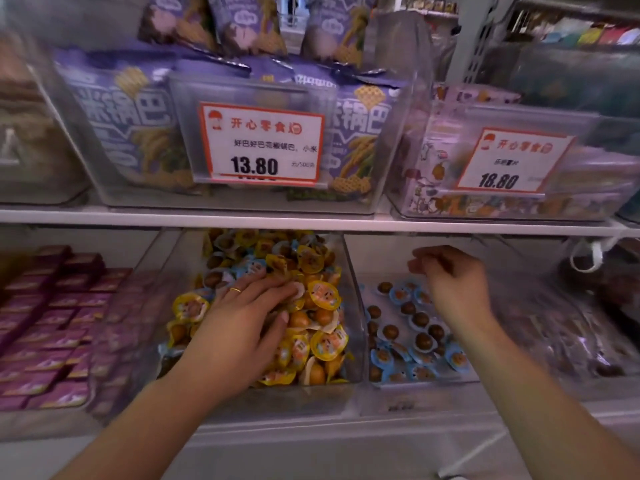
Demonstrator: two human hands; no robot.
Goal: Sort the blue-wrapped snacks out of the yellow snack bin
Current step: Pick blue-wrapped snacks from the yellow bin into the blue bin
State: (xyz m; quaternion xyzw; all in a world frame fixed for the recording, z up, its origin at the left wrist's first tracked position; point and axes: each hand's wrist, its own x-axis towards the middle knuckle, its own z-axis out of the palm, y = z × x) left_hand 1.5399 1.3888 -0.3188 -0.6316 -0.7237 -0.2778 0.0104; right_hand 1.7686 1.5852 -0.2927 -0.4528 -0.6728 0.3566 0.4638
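A clear bin on the lower shelf is heaped with yellow-wrapped snacks; a few blue-wrapped snacks show among them near the back. My left hand lies flat on the heap with straight fingers, a ring on one finger. To the right, a second clear bin holds blue-wrapped snacks in a thin layer. My right hand hovers above that bin, blurred, fingers loosely curled downward; nothing shows in it.
A white shelf edge runs just above both bins. Pink boxes fill the bin at left. Dark wrapped goods lie at right. Above stand bins of purple snack bags with price tags.
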